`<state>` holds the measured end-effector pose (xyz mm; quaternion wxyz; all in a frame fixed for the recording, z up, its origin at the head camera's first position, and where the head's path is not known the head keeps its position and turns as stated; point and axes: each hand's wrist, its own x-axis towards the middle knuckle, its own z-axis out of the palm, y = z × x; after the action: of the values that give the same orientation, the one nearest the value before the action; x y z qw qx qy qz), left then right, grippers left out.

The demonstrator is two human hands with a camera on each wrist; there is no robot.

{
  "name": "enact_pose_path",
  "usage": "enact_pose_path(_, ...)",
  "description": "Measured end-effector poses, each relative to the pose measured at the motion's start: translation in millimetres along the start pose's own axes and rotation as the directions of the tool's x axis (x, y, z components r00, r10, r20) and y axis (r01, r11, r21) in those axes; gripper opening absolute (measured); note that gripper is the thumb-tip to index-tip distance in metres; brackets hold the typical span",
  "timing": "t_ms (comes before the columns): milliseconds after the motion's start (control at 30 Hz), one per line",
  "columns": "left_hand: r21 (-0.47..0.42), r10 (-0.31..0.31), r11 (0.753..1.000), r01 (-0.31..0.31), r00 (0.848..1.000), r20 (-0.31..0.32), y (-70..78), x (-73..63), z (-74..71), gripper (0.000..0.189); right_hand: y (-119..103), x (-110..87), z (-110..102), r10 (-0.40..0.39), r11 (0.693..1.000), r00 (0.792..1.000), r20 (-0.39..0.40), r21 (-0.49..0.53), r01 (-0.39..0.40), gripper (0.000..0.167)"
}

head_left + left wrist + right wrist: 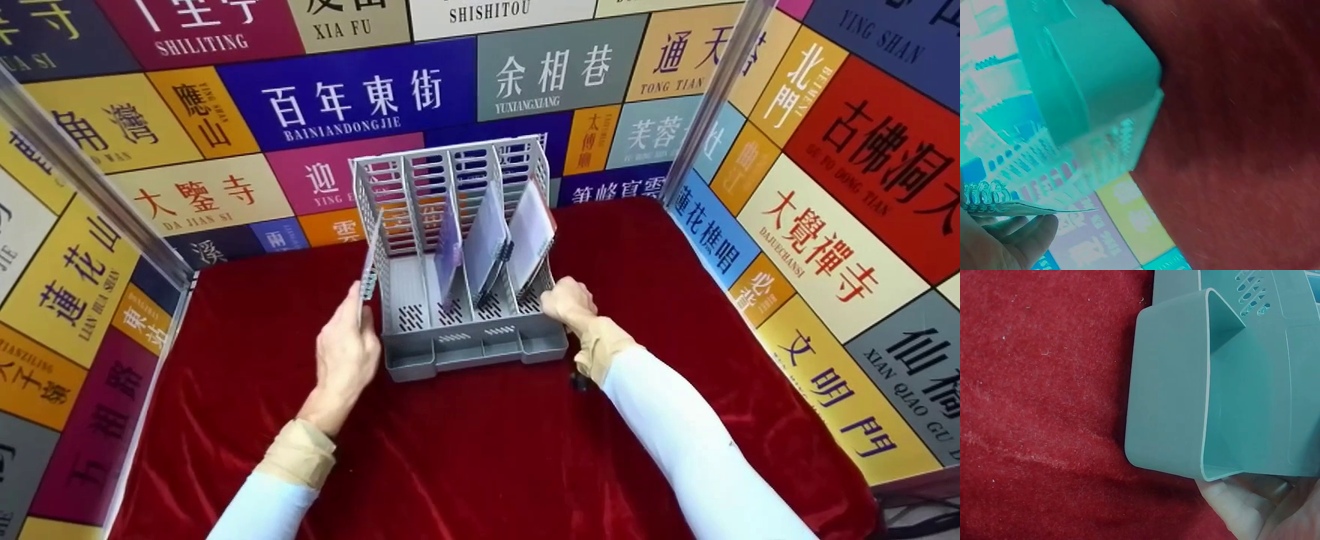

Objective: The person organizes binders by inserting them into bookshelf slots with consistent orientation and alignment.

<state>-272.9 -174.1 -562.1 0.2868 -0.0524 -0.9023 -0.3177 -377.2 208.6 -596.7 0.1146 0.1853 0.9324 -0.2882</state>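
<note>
A grey desktop file organizer with slatted dividers stands on the red cloth. Just outside its left wall, my left hand holds a thin spiral notebook on edge. In the left wrist view, the fingers lie under the notebook, whose coil faces the camera. My right hand grips the organizer's right side near the front corner. The right wrist view has that hand at the wall beside the front tray. A purple notebook and two pale spiral notebooks lean in separate compartments.
Red velvet cloth covers the table. Panels with coloured sign blocks rise behind and along both sides, with metal posts at the corners. A small black object lies by the right wrist.
</note>
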Motion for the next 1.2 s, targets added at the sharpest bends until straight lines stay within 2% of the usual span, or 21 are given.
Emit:
enact_pose_path(167, -0.041, 0.028, 0.999, -0.027, 0.999, 0.021, 21.8, 5.0, -1.4, 0.046, 0, -0.8, -1, -0.006, 1.0, 1.0, -0.004, -0.003, 0.006, 0.034)
enact_pose_path(300, -0.082, 0.028, 0.996, -0.025, 0.999, 0.036, 36.9, 11.0, 0.2, 0.046, 1, -1.5, -1, -0.007, 1.0, 1.0, 0.0, 0.001, 0.007, 0.034)
enact_pose_path(467, -0.129, 0.001, 0.992, 0.003, 1.0, 0.028, 49.8, 15.7, 8.8, 0.031, -1, -0.4, 1, -0.002, 1.0, 1.0, 0.003, 0.001, 0.002, 0.034)
enact_pose_path(567, -0.155, -0.02, 0.988, 0.024, 0.999, 0.028, 56.7, 18.7, 15.8, 0.02, -1, 0.5, 0, -0.001, 1.0, 1.0, 0.002, -0.003, 0.002, 0.035)
enact_pose_path(900, -0.206, -0.068, 0.975, 0.08, 0.995, 0.066, 74.6, 31.5, 49.4, 0.021, -1, -0.8, 0, 0.005, 1.0, 1.0, 0.004, 0.004, -0.005, 0.035)
enact_pose_path(1100, -0.181, -0.066, 0.98, 0.08, 0.994, 0.083, 81.4, 40.1, 71.9, 0.02, -1, -0.8, -1, 0.01, 1.0, 1.0, 0.003, 0.003, -0.01, 0.035)
enact_pose_path(1200, -0.161, -0.058, 0.984, 0.071, 0.995, 0.083, 82.5, 42.4, 82.7, 0.028, -1, -1.4, -1, 0.01, 1.0, 1.0, 0.007, 0.002, -0.01, 0.034)
